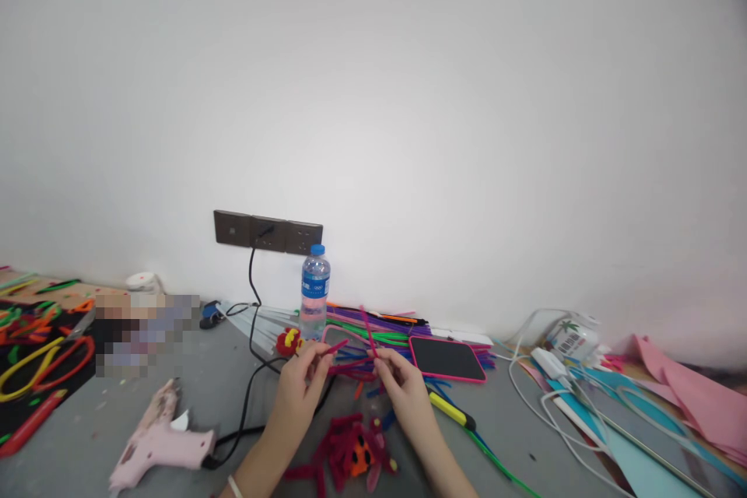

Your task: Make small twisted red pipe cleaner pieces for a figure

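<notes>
My left hand (304, 381) pinches one part of a dark pink pipe cleaner (369, 328) between thumb and fingers. A little to the right, my right hand (400, 383) pinches the pink pipe cleaner too, with a length sticking up above the fingertips. Whether both hands hold a single piece I cannot tell. Below and between my wrists lies a crimson fuzzy pipe-cleaner figure (344, 447) with an orange patch and dark spots. Just past my left fingertips sits a small red and yellow fuzzy piece (289, 341).
A pink glue gun (166, 443) lies at left, its black cord running to the wall socket. A water bottle (315, 292) stands behind my hands beside piled pipe cleaners (385, 327). A phone (447, 358), yellow cutter (450, 409), white cables and coloured sheets lie rightward.
</notes>
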Action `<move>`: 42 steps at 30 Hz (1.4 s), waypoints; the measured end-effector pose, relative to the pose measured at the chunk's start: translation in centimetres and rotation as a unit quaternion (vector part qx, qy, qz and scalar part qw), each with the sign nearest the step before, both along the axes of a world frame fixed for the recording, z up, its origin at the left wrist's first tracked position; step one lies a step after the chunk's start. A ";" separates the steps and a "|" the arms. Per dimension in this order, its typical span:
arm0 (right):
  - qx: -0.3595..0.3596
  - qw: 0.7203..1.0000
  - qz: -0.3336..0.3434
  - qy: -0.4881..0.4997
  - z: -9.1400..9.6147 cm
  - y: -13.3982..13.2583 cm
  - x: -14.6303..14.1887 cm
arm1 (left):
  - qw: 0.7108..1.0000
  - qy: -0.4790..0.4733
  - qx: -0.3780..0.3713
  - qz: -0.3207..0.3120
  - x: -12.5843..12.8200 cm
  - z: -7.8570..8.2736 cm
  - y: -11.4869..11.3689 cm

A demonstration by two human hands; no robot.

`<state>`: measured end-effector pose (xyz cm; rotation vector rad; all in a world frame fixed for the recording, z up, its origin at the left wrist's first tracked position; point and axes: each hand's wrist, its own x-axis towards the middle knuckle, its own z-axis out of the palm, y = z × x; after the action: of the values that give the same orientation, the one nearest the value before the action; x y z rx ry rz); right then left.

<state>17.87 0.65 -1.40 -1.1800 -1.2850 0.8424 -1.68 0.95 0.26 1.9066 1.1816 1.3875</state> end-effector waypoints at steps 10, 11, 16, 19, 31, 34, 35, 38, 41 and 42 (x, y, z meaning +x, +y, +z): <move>-0.092 0.953 0.042 0.287 0.1 -0.2 -0.3 | 1.000 0.026 0.017 -0.003 0.0 -0.4 0.2; -0.089 0.952 0.041 0.289 0.2 -0.2 -0.3 | 0.999 0.031 0.014 -0.001 0.0 -0.4 0.3; -0.070 0.958 0.036 0.276 0.1 -0.1 -0.5 | 0.998 0.057 -0.003 0.011 0.2 -0.6 0.3; -0.050 0.966 0.032 0.251 0.2 -0.2 -0.5 | 0.996 0.086 -0.006 -0.009 0.4 -0.7 0.2; -0.016 0.971 0.022 0.238 0.4 -0.3 0.0 | 0.994 0.105 -0.017 -0.029 0.5 -0.6 -0.1; -0.009 0.967 0.026 0.253 0.6 -0.2 0.1 | 0.994 0.105 -0.027 -0.031 0.6 -0.5 -0.2; -0.017 0.964 0.037 0.262 0.8 -0.3 0.1 | 0.993 0.105 -0.034 -0.031 0.6 -0.4 -0.3; -0.037 0.954 0.082 0.286 1.3 -0.4 0.0 | 0.993 0.099 -0.052 -0.031 0.7 -0.2 -0.5; 0.012 0.953 0.094 0.289 1.5 -0.8 -0.5 | 0.994 0.089 -0.055 -0.037 0.6 -0.1 -0.5; 0.032 0.952 0.096 0.289 1.5 -0.9 -0.6 | 0.994 0.086 -0.053 -0.040 0.6 -0.1 -0.5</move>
<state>17.29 -0.22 0.11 -0.6819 -0.9357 1.1758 -1.07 0.47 0.13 2.0068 1.2199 1.1138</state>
